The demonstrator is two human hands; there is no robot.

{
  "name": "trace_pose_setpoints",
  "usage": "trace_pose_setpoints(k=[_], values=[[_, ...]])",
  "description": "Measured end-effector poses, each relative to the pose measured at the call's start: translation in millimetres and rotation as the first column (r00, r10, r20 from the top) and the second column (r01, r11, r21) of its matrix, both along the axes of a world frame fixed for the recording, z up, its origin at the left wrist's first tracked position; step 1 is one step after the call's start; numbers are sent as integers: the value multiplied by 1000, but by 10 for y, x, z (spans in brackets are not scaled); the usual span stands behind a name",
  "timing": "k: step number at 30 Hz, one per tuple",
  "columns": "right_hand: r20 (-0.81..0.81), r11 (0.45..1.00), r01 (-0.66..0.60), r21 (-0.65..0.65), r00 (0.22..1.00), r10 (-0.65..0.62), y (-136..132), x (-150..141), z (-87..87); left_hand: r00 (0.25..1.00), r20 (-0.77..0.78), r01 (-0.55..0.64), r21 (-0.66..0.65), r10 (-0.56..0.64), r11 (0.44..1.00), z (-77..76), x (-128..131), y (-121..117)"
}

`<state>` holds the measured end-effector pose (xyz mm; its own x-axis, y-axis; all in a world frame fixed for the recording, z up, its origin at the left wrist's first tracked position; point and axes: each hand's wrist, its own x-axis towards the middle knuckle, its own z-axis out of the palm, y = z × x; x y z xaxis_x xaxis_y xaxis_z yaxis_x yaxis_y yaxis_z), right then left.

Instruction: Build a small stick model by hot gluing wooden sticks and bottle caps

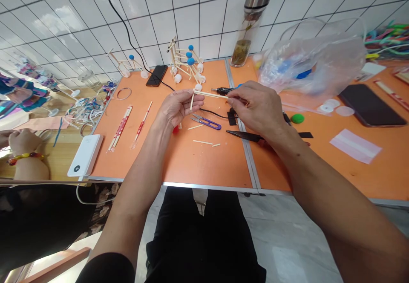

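My left hand (179, 106) pinches one end of a small frame of thin wooden sticks (211, 94) above the orange table. One short stick of it points down by my fingers. The fingers of my right hand (255, 106) are closed on the frame's other end. Below my hands lie purple-handled thread snips (209, 122) and cut stick pieces (203, 142). A knife with a dark blade (244, 135) rests under my right wrist, its handle partly hidden. Just behind the frame is a black pen-like tool (223, 90), partly covered by my right hand.
Stick models with blue and white balls (185, 61) stand near the tiled wall, beside a phone (156, 76) and a glass tea bottle (244, 40). Rightward are a plastic bag (313, 61) and a larger phone (372, 104). A power bank (85, 155) and another person's hand (24, 142) are left.
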<state>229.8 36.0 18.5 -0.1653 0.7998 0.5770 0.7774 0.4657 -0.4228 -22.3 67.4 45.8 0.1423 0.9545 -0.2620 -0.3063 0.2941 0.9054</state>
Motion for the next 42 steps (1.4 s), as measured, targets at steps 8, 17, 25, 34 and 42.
trace_pose_setpoints(k=[8, 17, 25, 34, 42], values=[[5, 999, 24, 21, 1000, -24, -2, 4, -2, 1000, -3, 1, 9, -1, 1000, 3, -1, -7], [1, 1000, 22, 9, 1000, -22, -15, 14, 22, 1000, -12, -19, 12, 19, 1000, -13, -2, -13], [29, 999, 35, 0, 999, -35, -53, 5, 68, 999, -34, -42, -23, 41, 999, 49, 20, -47], [36, 999, 39, -6, 999, -39, -51, -6, 69, 999, -31, -34, -17, 34, 999, 39, 18, -46], [44, 999, 45, -8, 998, -45, -34, -2, 36, 1000, -5, -27, -9, 27, 1000, 24, 12, -36]])
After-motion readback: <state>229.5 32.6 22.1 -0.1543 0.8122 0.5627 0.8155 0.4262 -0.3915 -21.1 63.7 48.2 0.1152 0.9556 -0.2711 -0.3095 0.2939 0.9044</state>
